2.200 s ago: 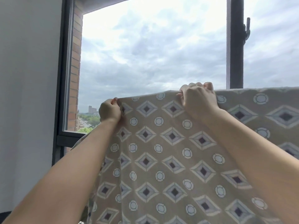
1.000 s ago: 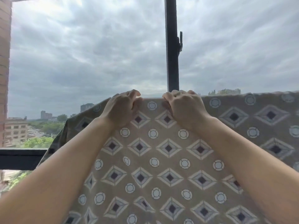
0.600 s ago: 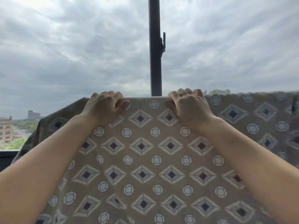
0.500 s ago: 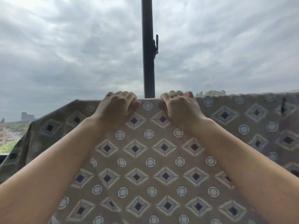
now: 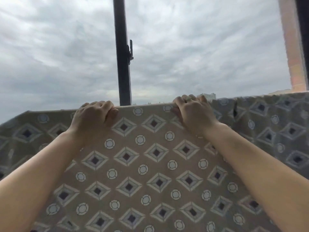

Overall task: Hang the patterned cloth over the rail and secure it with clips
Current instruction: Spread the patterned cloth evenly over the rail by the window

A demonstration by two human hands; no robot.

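Nearest us, the patterned cloth (image 5: 150, 164) hangs down in a broad sheet, with our bare forearms reaching up across it. At its top fold our left grip (image 5: 93, 119) and right grip (image 5: 194, 113) sit well apart, fingers curled over the edge and clenching the fabric. Whatever lies beneath the fold is hidden. Beyond stands a dark window post (image 5: 122, 64) with its latch (image 5: 131, 51), then grey, cloudy sky (image 5: 200, 47).

Soft overcast daylight from the window ahead, slight motion blur, wide-angle bending at edges
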